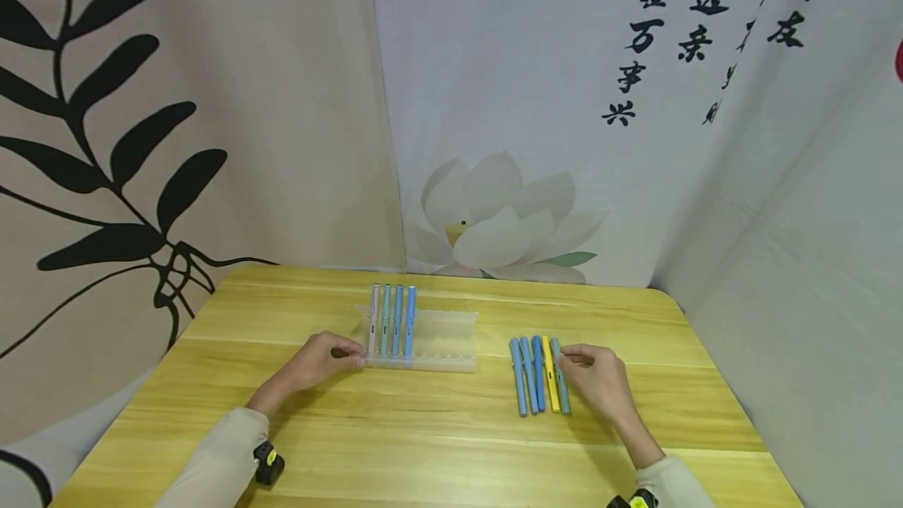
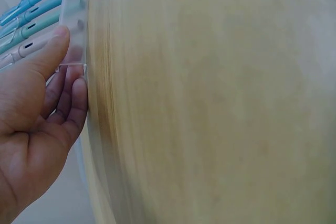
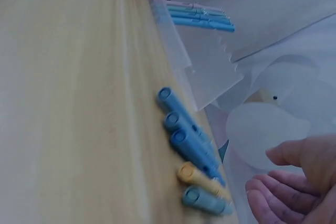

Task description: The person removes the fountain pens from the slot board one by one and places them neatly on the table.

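Pens in two groups on a wooden table [image 1: 437,429]. Four pens seated upright-side-by-side in a translucent slotted pen tray [image 1: 440,339] at centre of the head view: pink pen [image 1: 373,320], teal pen [image 1: 385,320], and two blue pens [image 1: 404,320], all in the tray's left-hand slots. Left hand [image 1: 320,359] at the tray's lower left corner, thumb [image 2: 50,51] pressed on the tray's near edge beside the pink pen, remaining fingers [image 2: 71,103] loosely curled together against the table edge below, pinching the corner. Five loose pens lying parallel right of centre, well apart from the tray: three blue loose pens [image 1: 527,375], a yellow pen [image 1: 549,375] and a grey-teal pen [image 1: 560,379] at the right end of the row. Right hand [image 1: 600,379] just beside that row, fingertips touching the grey-teal pen in the head view; fingers [image 3: 273,192] slightly bent and close together, nothing clamped between them in the right-wrist view.
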Demonstrator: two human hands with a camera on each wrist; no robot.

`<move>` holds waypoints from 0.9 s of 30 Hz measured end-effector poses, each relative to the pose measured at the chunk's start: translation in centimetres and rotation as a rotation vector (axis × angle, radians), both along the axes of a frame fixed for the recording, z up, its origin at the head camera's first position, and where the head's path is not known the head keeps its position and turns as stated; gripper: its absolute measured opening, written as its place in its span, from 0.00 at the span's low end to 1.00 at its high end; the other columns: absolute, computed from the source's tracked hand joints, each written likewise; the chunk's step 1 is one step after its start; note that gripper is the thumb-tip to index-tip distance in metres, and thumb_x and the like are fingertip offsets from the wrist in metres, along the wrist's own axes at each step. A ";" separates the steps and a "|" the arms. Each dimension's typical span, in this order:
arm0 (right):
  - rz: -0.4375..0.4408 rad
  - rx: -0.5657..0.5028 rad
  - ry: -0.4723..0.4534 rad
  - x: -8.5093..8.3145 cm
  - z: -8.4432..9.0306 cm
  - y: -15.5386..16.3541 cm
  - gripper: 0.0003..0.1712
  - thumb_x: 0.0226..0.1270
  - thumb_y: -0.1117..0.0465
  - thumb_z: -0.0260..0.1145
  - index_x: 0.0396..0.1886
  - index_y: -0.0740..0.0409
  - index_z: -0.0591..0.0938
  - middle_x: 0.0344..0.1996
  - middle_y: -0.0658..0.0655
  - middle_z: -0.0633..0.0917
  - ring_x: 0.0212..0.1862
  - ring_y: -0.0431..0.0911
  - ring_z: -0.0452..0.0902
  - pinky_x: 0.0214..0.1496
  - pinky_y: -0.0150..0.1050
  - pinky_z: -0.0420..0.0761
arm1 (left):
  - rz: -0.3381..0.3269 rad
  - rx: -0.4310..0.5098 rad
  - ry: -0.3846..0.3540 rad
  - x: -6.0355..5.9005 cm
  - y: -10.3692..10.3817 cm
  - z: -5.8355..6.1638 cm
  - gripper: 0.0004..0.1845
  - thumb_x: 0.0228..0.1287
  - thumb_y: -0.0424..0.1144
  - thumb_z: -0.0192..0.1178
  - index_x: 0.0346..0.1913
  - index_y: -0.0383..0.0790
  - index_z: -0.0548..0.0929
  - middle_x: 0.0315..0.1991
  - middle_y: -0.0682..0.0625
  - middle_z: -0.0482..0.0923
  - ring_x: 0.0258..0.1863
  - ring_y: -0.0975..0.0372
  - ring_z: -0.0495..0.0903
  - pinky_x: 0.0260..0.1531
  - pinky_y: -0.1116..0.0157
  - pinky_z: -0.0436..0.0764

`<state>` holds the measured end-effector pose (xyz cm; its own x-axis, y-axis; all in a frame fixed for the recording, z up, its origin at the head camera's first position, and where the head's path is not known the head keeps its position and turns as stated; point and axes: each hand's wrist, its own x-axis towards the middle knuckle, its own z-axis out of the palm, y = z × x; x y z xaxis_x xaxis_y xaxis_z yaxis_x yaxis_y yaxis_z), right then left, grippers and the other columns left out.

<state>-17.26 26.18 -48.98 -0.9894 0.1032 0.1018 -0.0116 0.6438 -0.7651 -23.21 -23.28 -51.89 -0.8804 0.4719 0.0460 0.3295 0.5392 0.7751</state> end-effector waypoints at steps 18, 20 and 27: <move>0.199 -0.153 0.144 -2.0 2.3 -6.0 0.14 0.68 0.55 0.73 0.50 0.54 0.90 0.41 0.53 0.91 0.42 0.46 0.87 0.45 0.37 0.85 | -0.008 -0.009 0.007 -0.2 -0.1 -0.4 0.14 0.72 0.43 0.65 0.51 0.37 0.89 0.45 0.49 0.89 0.42 0.61 0.85 0.43 0.67 0.82; 0.219 -0.173 0.146 -2.1 2.4 -6.8 0.14 0.68 0.55 0.73 0.50 0.54 0.90 0.41 0.53 0.91 0.42 0.45 0.87 0.45 0.36 0.85 | -0.006 -0.010 0.006 -0.2 -0.1 -0.4 0.14 0.72 0.43 0.65 0.51 0.37 0.89 0.45 0.49 0.89 0.42 0.61 0.85 0.43 0.67 0.82; 0.290 -0.213 0.143 -3.2 1.8 -9.7 0.14 0.68 0.54 0.74 0.50 0.52 0.90 0.41 0.51 0.91 0.41 0.42 0.87 0.43 0.35 0.85 | -0.003 -0.008 0.003 -0.2 -0.1 -0.4 0.13 0.72 0.42 0.65 0.51 0.38 0.89 0.45 0.49 0.89 0.42 0.62 0.85 0.43 0.67 0.82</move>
